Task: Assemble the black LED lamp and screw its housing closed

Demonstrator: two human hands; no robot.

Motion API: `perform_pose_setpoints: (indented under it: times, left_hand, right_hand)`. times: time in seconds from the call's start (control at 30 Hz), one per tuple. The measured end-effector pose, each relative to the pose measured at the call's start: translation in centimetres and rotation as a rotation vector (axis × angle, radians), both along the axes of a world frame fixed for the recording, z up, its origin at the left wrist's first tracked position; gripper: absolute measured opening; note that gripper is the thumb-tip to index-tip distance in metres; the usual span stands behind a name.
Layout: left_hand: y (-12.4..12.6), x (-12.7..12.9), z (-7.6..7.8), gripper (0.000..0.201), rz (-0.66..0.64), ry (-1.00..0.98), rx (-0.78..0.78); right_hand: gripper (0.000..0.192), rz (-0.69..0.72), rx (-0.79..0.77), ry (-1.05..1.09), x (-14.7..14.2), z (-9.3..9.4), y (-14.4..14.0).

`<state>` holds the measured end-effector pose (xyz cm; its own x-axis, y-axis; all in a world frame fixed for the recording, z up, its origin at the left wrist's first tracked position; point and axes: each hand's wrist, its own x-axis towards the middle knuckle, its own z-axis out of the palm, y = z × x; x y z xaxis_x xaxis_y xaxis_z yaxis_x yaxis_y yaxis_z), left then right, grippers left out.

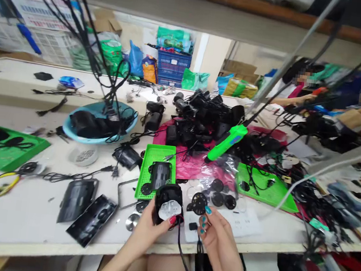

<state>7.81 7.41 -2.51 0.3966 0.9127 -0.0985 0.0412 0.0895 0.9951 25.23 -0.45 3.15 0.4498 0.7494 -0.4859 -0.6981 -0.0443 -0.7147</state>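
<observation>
clearly the left hand grips a black housing with a white insert, right hand loosely open.

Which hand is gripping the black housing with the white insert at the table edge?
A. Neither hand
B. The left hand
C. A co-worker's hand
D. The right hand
B: the left hand wraps the black housing, thumb on its white insert, while the right hand hovers open beside it.
</observation>
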Motion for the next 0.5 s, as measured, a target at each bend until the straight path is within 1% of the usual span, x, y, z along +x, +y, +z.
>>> perform_pose_setpoints:
  times: [0.07, 0.13, 0.27, 0.37, 0.43, 0.5]
  left_hand:
    - [-0.8, -2.2, -0.6, 0.060, -0.009, 0.041, 0.064]
    - [-1.9, -4.1, -1.3, 0.065, 0.009, 0.090, 0.169]
    - [-4.1, -6.6, -3.0, 0.092, 0.067, 0.114, 0.463]
    - [-5.0, -7.4, -4.4, 0.093, 0.024, 0.112, 0.607]
    - [-5.2, -7.6, -5.1, 0.088, -0.002, 0.086, 0.648]
    - [-5.2, -7.6, -5.4, 0.084, -0.008, 0.049, 0.669]
  right_hand:
    - [0.044, 0.138, -0.014, 0.014, -1.7, 0.3, -0.1]
    - [0.043, 0.282, -0.026, 0.000, -3.1, 0.2, 0.0]
    - [0.048, 0.515, -0.119, -0.059, -5.5, -0.5, 0.2]
    - [0.051, 0.631, -0.185, -0.119, -7.1, -1.5, 0.3]
    - [0.050, 0.674, -0.206, -0.160, -7.8, -2.3, 0.3]
    - [0.048, 0.688, -0.234, -0.188, -8.3, -3.0, 0.3]
